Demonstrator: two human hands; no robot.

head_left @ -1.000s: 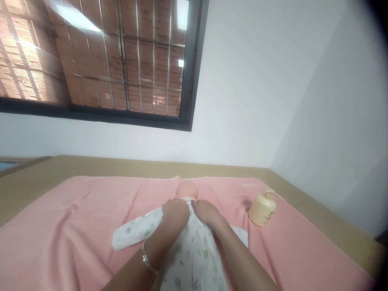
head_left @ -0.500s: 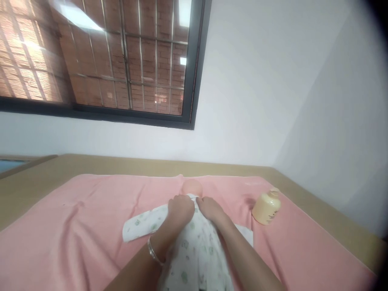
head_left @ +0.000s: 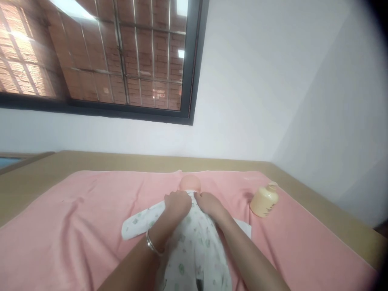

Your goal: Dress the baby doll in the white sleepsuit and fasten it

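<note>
A baby doll lies on a pink blanket (head_left: 100, 210), the smooth top of its head (head_left: 190, 182) showing beyond my hands. It wears a white baby garment (head_left: 197, 246) with small green and grey prints, one sleeve spread out to the left and a bit of the other showing at right. My left hand (head_left: 178, 205), with a bracelet on the wrist, is closed on the garment near the neck. Just across the neckline, my right hand (head_left: 210, 205) also grips the cloth. Both sets of fingertips are partly hidden.
A cream yellow bottle (head_left: 264, 201) stands tilted on the blanket at right. Under the blanket is a wooden tabletop (head_left: 151, 161) against a white wall (head_left: 239, 101). A dark-framed window (head_left: 130, 111) with metal bars is at upper left.
The whole view has shifted slightly, so everything sits a little higher in the picture. Both hands keep their hold near the garment's neck.
</note>
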